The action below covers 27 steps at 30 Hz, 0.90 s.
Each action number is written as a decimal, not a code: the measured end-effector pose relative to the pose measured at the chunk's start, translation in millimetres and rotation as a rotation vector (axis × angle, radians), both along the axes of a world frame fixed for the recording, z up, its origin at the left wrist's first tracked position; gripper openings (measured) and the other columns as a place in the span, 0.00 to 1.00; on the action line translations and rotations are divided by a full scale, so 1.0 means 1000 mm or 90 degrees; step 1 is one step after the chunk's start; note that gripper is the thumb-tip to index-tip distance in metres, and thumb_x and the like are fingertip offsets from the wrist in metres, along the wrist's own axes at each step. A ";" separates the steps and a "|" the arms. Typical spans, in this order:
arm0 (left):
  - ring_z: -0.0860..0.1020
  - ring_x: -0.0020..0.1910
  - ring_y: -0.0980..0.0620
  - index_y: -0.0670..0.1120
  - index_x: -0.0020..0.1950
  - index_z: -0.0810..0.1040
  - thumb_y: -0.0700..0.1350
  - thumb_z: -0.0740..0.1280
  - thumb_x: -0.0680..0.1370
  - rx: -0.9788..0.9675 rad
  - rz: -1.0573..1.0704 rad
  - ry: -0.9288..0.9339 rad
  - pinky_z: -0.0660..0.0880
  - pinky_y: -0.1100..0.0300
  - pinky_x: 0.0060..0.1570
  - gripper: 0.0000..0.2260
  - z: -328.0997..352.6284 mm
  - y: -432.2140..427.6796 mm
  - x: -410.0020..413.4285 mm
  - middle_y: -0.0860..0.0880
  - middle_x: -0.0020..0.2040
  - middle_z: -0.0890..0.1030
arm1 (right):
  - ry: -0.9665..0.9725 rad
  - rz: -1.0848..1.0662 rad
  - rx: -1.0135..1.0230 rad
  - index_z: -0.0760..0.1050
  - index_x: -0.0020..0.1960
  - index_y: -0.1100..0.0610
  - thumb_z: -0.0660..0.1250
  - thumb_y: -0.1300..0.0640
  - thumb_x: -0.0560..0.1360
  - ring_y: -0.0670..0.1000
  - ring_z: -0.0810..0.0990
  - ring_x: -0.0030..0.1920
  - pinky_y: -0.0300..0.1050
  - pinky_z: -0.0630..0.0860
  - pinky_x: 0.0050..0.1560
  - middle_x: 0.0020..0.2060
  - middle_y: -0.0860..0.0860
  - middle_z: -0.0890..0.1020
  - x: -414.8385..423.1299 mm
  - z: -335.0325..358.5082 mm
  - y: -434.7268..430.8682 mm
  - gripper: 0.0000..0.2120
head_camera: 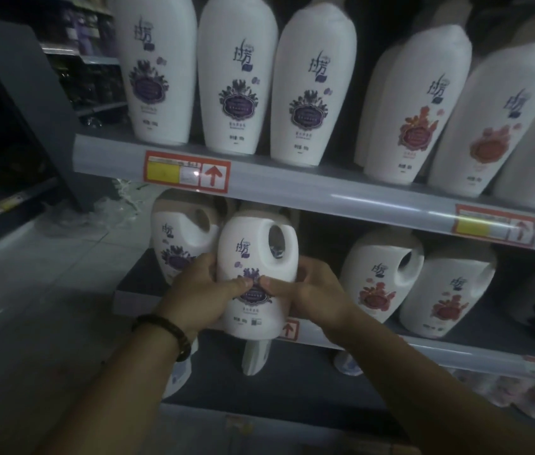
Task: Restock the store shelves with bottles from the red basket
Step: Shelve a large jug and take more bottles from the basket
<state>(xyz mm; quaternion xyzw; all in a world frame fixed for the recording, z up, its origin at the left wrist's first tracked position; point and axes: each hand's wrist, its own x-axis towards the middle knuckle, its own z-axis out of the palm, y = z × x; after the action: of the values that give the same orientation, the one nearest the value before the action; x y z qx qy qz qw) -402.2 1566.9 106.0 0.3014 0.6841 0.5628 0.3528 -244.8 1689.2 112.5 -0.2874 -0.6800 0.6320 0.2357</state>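
two hands on one jug at lower centre of the frame. left hand (199,290) and right hand (309,290) clamp a white handled bottle (256,274) with a purple label from either side, thumbs meeting on the label front, fingers (305,274) wrapped round its flanks. bottle upright, handle hole facing out, base at the front lip of the middle shelf (456,353); whether it rests fully on the shelf cannot be told.

risk, as judged: base looks to overhang the shelf edge, so letting go early could tip it forward off the lip. a second purple jug (180,244) sits just beside it at left, touching or nearly so; pushing back crooked could knock that one askew. red-label jugs (381,280) stand apart at right, less exposed. light is dim, so seating is hard to check by eye.

upper shelf row of tall bottles (236,80) looks full. red basket not in view.
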 end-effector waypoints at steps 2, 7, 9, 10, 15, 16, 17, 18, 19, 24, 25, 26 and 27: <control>0.86 0.52 0.52 0.52 0.58 0.82 0.44 0.79 0.75 0.024 0.034 0.001 0.82 0.44 0.58 0.14 0.001 0.006 -0.002 0.54 0.52 0.88 | 0.010 -0.005 -0.005 0.83 0.62 0.61 0.79 0.62 0.75 0.54 0.90 0.52 0.44 0.86 0.46 0.52 0.54 0.90 -0.005 0.002 0.006 0.16; 0.86 0.52 0.52 0.51 0.58 0.84 0.41 0.76 0.76 0.033 0.054 -0.012 0.83 0.44 0.57 0.11 -0.002 0.020 -0.004 0.53 0.50 0.88 | 0.003 0.007 0.047 0.82 0.64 0.60 0.79 0.61 0.75 0.54 0.89 0.53 0.48 0.87 0.50 0.54 0.54 0.89 -0.013 0.000 0.023 0.18; 0.86 0.52 0.52 0.52 0.57 0.84 0.41 0.76 0.76 0.030 0.069 -0.006 0.83 0.43 0.57 0.12 -0.004 0.025 -0.005 0.53 0.50 0.88 | -0.005 0.007 0.079 0.81 0.64 0.59 0.79 0.60 0.75 0.54 0.89 0.54 0.50 0.87 0.53 0.55 0.53 0.89 -0.016 -0.004 0.028 0.19; 0.86 0.52 0.51 0.52 0.57 0.84 0.41 0.75 0.76 0.030 0.075 -0.005 0.83 0.43 0.57 0.12 -0.005 0.028 -0.006 0.53 0.50 0.88 | -0.008 0.006 0.092 0.81 0.65 0.59 0.80 0.59 0.75 0.53 0.89 0.55 0.51 0.87 0.53 0.56 0.53 0.89 -0.018 -0.005 0.030 0.20; 0.85 0.55 0.51 0.54 0.62 0.80 0.40 0.73 0.77 0.018 0.084 -0.019 0.83 0.44 0.57 0.16 -0.008 0.037 -0.006 0.53 0.55 0.86 | -0.030 -0.015 0.154 0.80 0.65 0.57 0.81 0.57 0.73 0.50 0.88 0.55 0.44 0.86 0.50 0.57 0.50 0.88 -0.026 -0.012 0.040 0.22; 0.84 0.56 0.51 0.55 0.63 0.79 0.39 0.73 0.77 0.015 0.085 -0.020 0.83 0.44 0.57 0.17 -0.008 0.038 -0.006 0.53 0.56 0.86 | -0.035 -0.021 0.166 0.80 0.66 0.57 0.82 0.57 0.73 0.50 0.88 0.56 0.44 0.86 0.50 0.57 0.50 0.87 -0.026 -0.014 0.042 0.23; 0.84 0.56 0.51 0.55 0.64 0.79 0.39 0.72 0.77 0.013 0.087 -0.019 0.83 0.44 0.57 0.18 -0.009 0.039 -0.006 0.53 0.56 0.85 | -0.037 -0.026 0.175 0.80 0.66 0.57 0.82 0.58 0.72 0.50 0.88 0.56 0.43 0.86 0.50 0.57 0.50 0.87 -0.026 -0.015 0.043 0.24; 0.84 0.56 0.51 0.54 0.64 0.79 0.39 0.71 0.77 0.009 0.090 -0.016 0.82 0.45 0.57 0.18 -0.009 0.040 -0.006 0.52 0.56 0.85 | -0.039 -0.028 0.183 0.79 0.67 0.58 0.82 0.58 0.72 0.50 0.88 0.56 0.42 0.86 0.50 0.58 0.50 0.87 -0.026 -0.017 0.044 0.25; 0.84 0.55 0.51 0.53 0.64 0.79 0.39 0.71 0.77 0.004 0.091 -0.012 0.82 0.45 0.57 0.17 -0.009 0.041 -0.006 0.52 0.56 0.86 | -0.043 -0.029 0.192 0.79 0.67 0.58 0.82 0.58 0.72 0.50 0.87 0.56 0.40 0.85 0.49 0.58 0.50 0.87 -0.026 -0.018 0.045 0.26; 0.84 0.53 0.49 0.49 0.60 0.82 0.40 0.68 0.78 -0.005 0.130 0.004 0.83 0.50 0.53 0.12 -0.009 0.043 -0.003 0.50 0.52 0.86 | -0.051 -0.043 0.219 0.79 0.68 0.56 0.83 0.57 0.71 0.48 0.86 0.57 0.37 0.84 0.49 0.59 0.49 0.85 -0.027 -0.023 0.048 0.28; 0.84 0.52 0.49 0.49 0.60 0.82 0.40 0.68 0.78 -0.010 0.139 0.010 0.82 0.51 0.51 0.12 -0.008 0.043 -0.002 0.49 0.52 0.86 | -0.051 -0.045 0.224 0.79 0.68 0.56 0.83 0.58 0.71 0.49 0.86 0.57 0.39 0.85 0.50 0.59 0.49 0.85 -0.028 -0.023 0.048 0.27; 0.84 0.52 0.49 0.48 0.60 0.82 0.40 0.68 0.77 -0.015 0.145 0.012 0.82 0.53 0.49 0.12 -0.008 0.043 -0.002 0.49 0.51 0.86 | -0.050 -0.044 0.228 0.79 0.68 0.56 0.83 0.58 0.71 0.49 0.85 0.58 0.40 0.85 0.51 0.58 0.49 0.85 -0.029 -0.023 0.048 0.27; 0.84 0.51 0.49 0.47 0.59 0.82 0.39 0.68 0.77 -0.018 0.146 0.011 0.81 0.55 0.46 0.11 -0.008 0.043 -0.002 0.48 0.51 0.86 | -0.051 -0.042 0.233 0.79 0.68 0.55 0.83 0.58 0.71 0.49 0.85 0.58 0.41 0.85 0.52 0.59 0.49 0.85 -0.029 -0.023 0.049 0.27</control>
<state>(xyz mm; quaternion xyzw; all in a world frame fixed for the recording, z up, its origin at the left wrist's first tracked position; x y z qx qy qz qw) -404.1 1609.9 97.8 0.2206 0.7251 0.5871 0.2845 -274.1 1738.3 89.1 -0.2866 -0.7828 0.4777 0.2775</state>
